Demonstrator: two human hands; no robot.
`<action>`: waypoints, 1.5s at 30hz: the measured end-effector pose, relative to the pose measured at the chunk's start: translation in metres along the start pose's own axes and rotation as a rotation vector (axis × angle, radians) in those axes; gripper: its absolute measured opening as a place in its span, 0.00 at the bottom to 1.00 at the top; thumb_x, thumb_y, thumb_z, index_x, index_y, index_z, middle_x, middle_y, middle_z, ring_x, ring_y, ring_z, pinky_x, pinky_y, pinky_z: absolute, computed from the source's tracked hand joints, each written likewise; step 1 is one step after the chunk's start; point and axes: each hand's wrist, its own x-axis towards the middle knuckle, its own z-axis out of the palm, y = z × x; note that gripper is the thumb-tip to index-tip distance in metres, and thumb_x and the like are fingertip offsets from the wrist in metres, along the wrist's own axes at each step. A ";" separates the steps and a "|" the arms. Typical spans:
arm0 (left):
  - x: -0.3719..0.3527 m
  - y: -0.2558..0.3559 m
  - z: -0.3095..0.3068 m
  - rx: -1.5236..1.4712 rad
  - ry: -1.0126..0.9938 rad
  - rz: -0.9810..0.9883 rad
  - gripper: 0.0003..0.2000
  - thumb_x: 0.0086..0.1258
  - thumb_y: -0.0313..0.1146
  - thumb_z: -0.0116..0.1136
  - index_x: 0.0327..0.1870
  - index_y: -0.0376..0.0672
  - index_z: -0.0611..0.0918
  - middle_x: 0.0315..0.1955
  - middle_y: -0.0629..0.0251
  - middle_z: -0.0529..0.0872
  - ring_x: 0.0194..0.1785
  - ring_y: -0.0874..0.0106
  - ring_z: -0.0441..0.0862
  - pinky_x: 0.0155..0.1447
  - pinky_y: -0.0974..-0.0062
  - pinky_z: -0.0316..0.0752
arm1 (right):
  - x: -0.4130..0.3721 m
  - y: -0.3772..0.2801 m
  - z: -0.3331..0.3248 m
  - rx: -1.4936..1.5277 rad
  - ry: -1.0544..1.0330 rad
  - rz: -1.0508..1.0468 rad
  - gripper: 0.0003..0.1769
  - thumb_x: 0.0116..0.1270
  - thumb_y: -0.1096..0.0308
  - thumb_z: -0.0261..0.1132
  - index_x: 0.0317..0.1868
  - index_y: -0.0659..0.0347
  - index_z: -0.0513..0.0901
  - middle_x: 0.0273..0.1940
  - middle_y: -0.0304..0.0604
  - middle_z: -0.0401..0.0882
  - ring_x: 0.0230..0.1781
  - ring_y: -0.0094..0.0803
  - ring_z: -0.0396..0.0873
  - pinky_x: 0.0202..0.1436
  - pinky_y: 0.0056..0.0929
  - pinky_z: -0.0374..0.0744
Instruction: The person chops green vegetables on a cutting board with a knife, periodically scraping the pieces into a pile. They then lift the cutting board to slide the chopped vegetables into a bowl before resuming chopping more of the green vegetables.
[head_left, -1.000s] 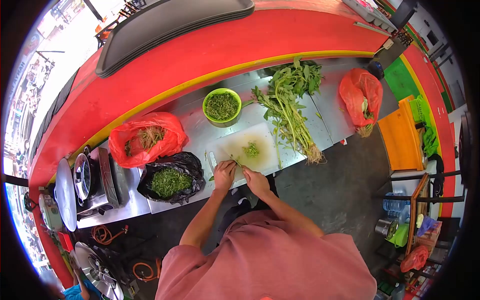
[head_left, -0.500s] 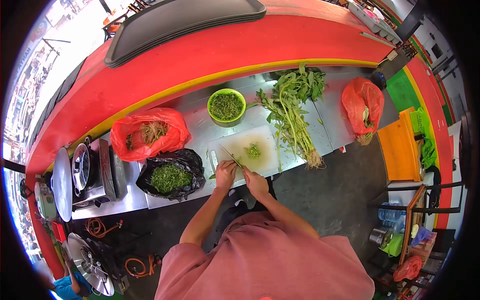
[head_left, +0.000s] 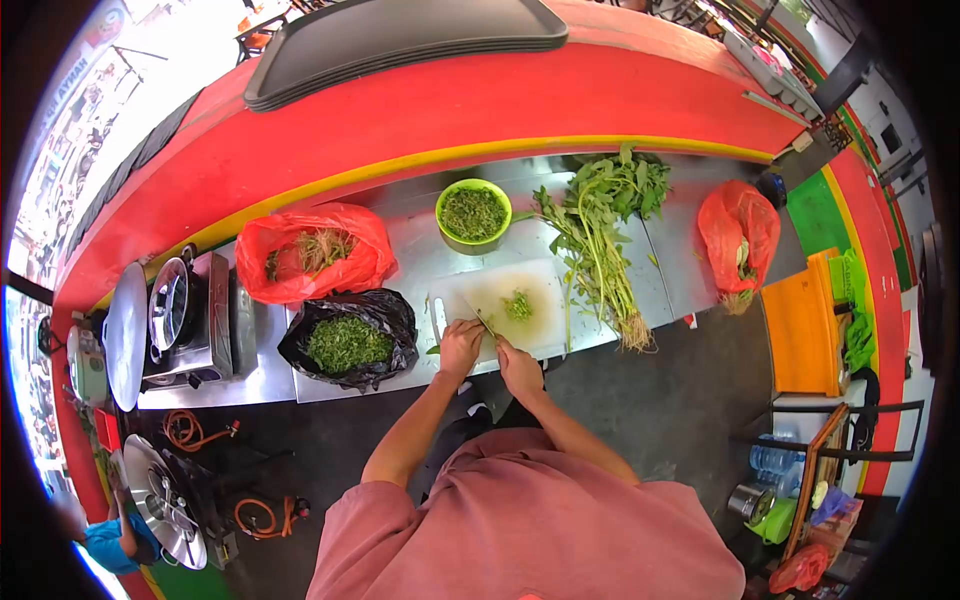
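Note:
A white cutting board (head_left: 545,281) lies at the front edge of the metal counter, a small pile of chopped greens (head_left: 518,306) on it. My right hand (head_left: 519,369) is closed on the handle of a knife (head_left: 486,321), whose blade points away and to the left. My left hand (head_left: 461,346) sits beside the blade, fingers curled over green stems; a green end pokes out to its left. The fingers mostly hide the stems. Just beyond the board stands a lime-green bowl (head_left: 507,222) of chopped greens. Long leafy stalks with roots (head_left: 598,255) lie right of the board.
Left of the board are a black bag (head_left: 400,322) of chopped greens and a red bag (head_left: 255,262) with root ends. Farther left stands a stove (head_left: 212,325) with a pot. Another red bag (head_left: 735,222) lies at the right. Trays (head_left: 400,45) rest on the red wall.
The view has shifted slightly, so the counter's things sit a little differently in frame. Both hands stay at the board's near edge, and the knife blade shows less beyond my left hand.

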 end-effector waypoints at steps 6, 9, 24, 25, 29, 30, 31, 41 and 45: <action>-0.002 -0.001 0.001 -0.027 0.025 0.025 0.07 0.63 0.28 0.65 0.41 0.44 0.90 0.44 0.69 0.90 0.49 0.64 0.85 0.53 0.63 0.78 | 0.030 -0.010 0.010 0.054 0.028 -0.033 0.20 0.80 0.52 0.53 0.65 0.44 0.79 0.39 0.60 0.86 0.39 0.63 0.85 0.42 0.58 0.82; -0.011 -0.009 0.003 0.045 -0.011 0.097 0.09 0.65 0.30 0.63 0.44 0.47 0.90 0.48 0.71 0.87 0.53 0.67 0.84 0.54 0.64 0.79 | 0.027 0.000 0.006 0.185 0.029 0.054 0.19 0.79 0.53 0.54 0.63 0.45 0.81 0.45 0.59 0.86 0.46 0.63 0.84 0.48 0.57 0.81; -0.003 -0.005 0.009 0.051 0.075 0.049 0.10 0.61 0.27 0.65 0.43 0.45 0.89 0.44 0.71 0.89 0.52 0.67 0.84 0.57 0.65 0.77 | 0.004 0.038 -0.001 0.490 0.092 0.045 0.23 0.83 0.58 0.52 0.62 0.68 0.80 0.26 0.41 0.77 0.24 0.26 0.76 0.32 0.29 0.77; 0.000 -0.008 0.012 0.069 0.067 0.064 0.10 0.61 0.27 0.64 0.43 0.46 0.89 0.44 0.71 0.89 0.52 0.67 0.83 0.58 0.65 0.77 | 0.008 0.061 0.022 0.452 0.153 0.013 0.23 0.83 0.58 0.51 0.63 0.68 0.79 0.26 0.40 0.76 0.24 0.25 0.74 0.31 0.29 0.76; 0.005 -0.010 0.018 0.069 0.026 0.058 0.11 0.62 0.29 0.60 0.43 0.47 0.88 0.45 0.73 0.88 0.54 0.69 0.82 0.59 0.66 0.75 | 0.021 0.080 0.035 0.686 0.086 0.148 0.25 0.84 0.57 0.49 0.73 0.61 0.71 0.23 0.34 0.70 0.19 0.21 0.67 0.20 0.24 0.69; 0.005 -0.011 0.019 0.066 0.026 0.052 0.11 0.62 0.29 0.60 0.44 0.47 0.88 0.46 0.73 0.88 0.55 0.69 0.82 0.59 0.66 0.75 | 0.015 0.053 0.010 0.858 -0.010 0.280 0.26 0.84 0.57 0.49 0.76 0.58 0.68 0.22 0.33 0.68 0.17 0.20 0.66 0.17 0.23 0.67; 0.006 -0.010 0.015 0.063 0.016 0.069 0.11 0.62 0.29 0.60 0.44 0.47 0.88 0.47 0.72 0.88 0.56 0.68 0.81 0.59 0.66 0.75 | 0.014 0.031 -0.013 0.894 -0.033 0.304 0.27 0.84 0.57 0.48 0.78 0.56 0.65 0.21 0.33 0.67 0.16 0.19 0.65 0.15 0.22 0.66; 0.008 -0.012 0.011 0.094 -0.049 0.113 0.10 0.63 0.28 0.58 0.43 0.47 0.87 0.48 0.73 0.86 0.57 0.68 0.80 0.59 0.65 0.75 | 0.032 0.033 -0.017 1.067 -0.041 0.318 0.29 0.82 0.60 0.55 0.79 0.56 0.64 0.27 0.34 0.74 0.16 0.18 0.67 0.15 0.20 0.66; 0.007 -0.018 0.018 0.060 -0.025 0.109 0.09 0.62 0.27 0.59 0.41 0.47 0.88 0.45 0.73 0.87 0.53 0.69 0.82 0.56 0.67 0.78 | 0.027 0.030 -0.012 1.134 -0.090 0.358 0.32 0.81 0.58 0.56 0.80 0.57 0.61 0.23 0.36 0.72 0.13 0.21 0.68 0.11 0.22 0.64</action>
